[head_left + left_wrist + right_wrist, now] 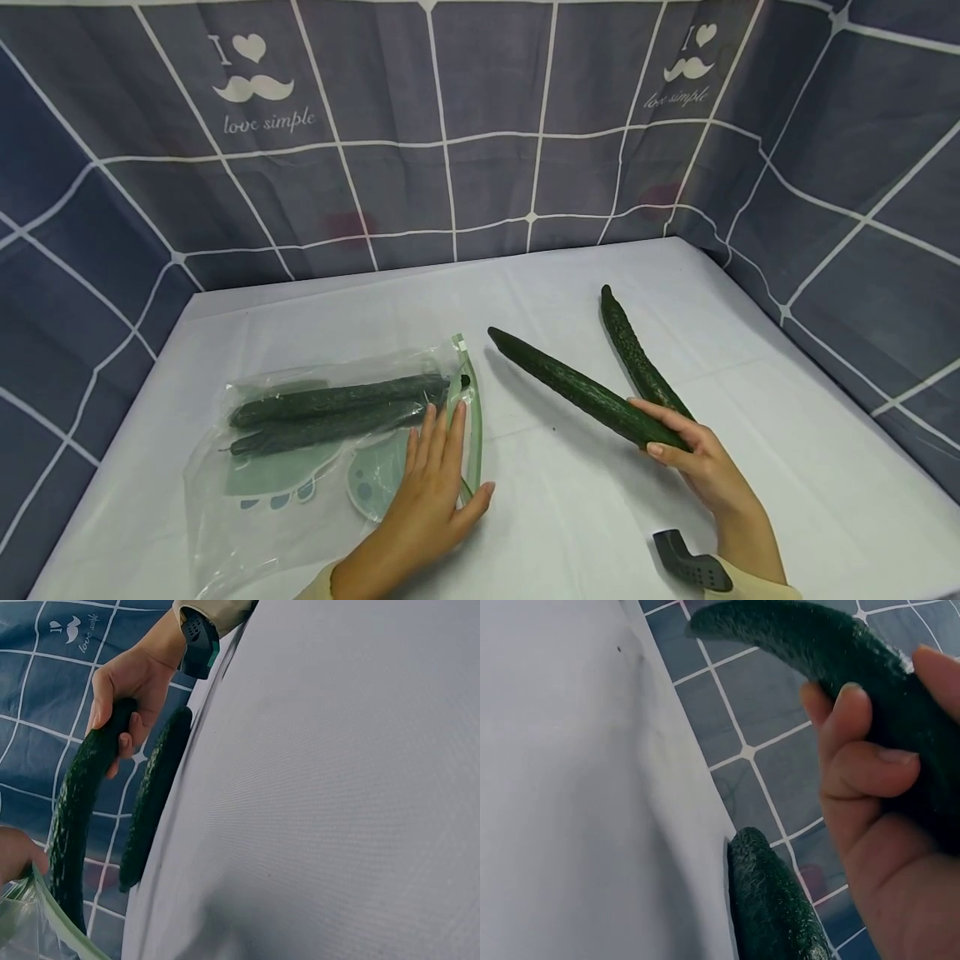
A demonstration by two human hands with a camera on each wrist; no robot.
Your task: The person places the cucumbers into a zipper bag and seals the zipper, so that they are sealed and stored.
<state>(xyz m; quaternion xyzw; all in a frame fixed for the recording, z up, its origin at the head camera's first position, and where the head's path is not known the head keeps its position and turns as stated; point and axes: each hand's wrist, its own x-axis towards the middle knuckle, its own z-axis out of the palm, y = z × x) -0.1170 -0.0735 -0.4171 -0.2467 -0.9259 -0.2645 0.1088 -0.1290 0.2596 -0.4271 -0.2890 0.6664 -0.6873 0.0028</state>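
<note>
A long dark green cucumber (585,393) is held by its near end in my right hand (708,462), thumb on one side and curled fingers on the other. It slants up to the left, raised off the table with a shadow beneath. Another cucumber (637,354) lies on the cloth just behind that hand. My left hand (431,483) rests with straight fingers on a clear zip bag (277,533), close to its green zip edge (477,433). Inside the bag, cucumbers (337,408) lie side by side. The left wrist view shows the left thumb (22,855) at the green edge.
White cloth covers the table (540,533). A grey checked curtain (487,100) hangs along the back and both sides. On the right wrist sits a dark strap-like device (690,562).
</note>
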